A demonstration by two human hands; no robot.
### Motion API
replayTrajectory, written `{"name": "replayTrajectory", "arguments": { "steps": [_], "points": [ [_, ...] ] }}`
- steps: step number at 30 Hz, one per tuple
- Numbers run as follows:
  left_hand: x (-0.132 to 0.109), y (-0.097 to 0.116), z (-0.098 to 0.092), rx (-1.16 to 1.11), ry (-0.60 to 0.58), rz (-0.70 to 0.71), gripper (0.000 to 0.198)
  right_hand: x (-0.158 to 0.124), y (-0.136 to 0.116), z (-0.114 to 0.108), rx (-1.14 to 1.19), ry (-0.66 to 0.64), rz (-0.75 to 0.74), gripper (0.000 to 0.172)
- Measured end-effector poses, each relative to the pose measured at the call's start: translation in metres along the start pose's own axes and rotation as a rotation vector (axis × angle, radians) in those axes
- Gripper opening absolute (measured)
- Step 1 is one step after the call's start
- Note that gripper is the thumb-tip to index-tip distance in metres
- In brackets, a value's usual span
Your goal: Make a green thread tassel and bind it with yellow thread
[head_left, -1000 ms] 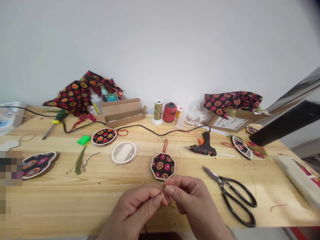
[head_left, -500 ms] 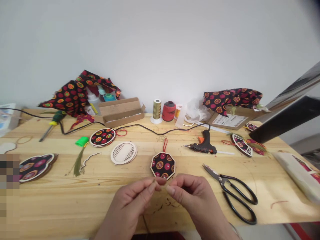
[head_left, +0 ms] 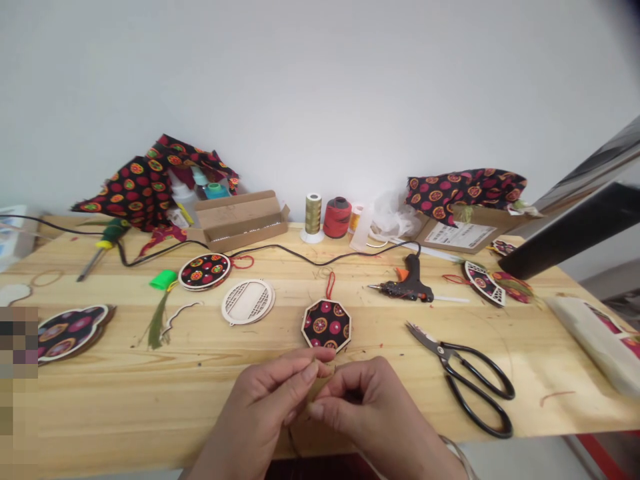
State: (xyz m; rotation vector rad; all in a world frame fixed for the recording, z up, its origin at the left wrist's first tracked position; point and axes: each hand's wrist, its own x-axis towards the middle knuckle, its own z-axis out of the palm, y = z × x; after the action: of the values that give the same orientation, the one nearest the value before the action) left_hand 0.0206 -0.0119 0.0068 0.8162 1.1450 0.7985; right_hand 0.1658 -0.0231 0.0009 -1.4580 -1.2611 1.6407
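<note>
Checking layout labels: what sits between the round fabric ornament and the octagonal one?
Head view: a bare wooden lattice disc lies flat between the round fabric ornament and the octagonal ornament.

scissors (head_left: 465, 377) right of ornament (head_left: 327, 325), glue gun (head_left: 407, 283) behind

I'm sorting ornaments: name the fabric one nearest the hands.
The octagonal ornament, just beyond the left hand; the round ornament and fan-shaped ornament lie farther off.
</note>
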Motion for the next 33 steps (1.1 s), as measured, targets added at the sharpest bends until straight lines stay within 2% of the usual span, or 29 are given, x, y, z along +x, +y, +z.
{"name": "replayTrajectory", "arguments": {
  "steps": [7,13,22,33],
  "points": [
    [0.003,-0.004,-0.002,0.059,-0.034,0.025,0.026,0.003,-0.002,-0.001,-0.063,-0.003,-0.005,0.015],
    [0.002,-0.006,-0.002,0.038,-0.020,-0.012,0.022,0.003,0.002,-0.001,-0.104,0.004,0.013,0.016],
    [0.003,-0.001,0.001,0.120,-0.038,-0.031,0.029,0.006,0.003,-0.001,-0.103,0.020,0.030,0.014],
    [0.001,-0.004,0.001,0.042,0.010,-0.071,0.024,0.004,0.008,-0.001,-0.047,-0.017,-0.015,0.015]
  ]
}}
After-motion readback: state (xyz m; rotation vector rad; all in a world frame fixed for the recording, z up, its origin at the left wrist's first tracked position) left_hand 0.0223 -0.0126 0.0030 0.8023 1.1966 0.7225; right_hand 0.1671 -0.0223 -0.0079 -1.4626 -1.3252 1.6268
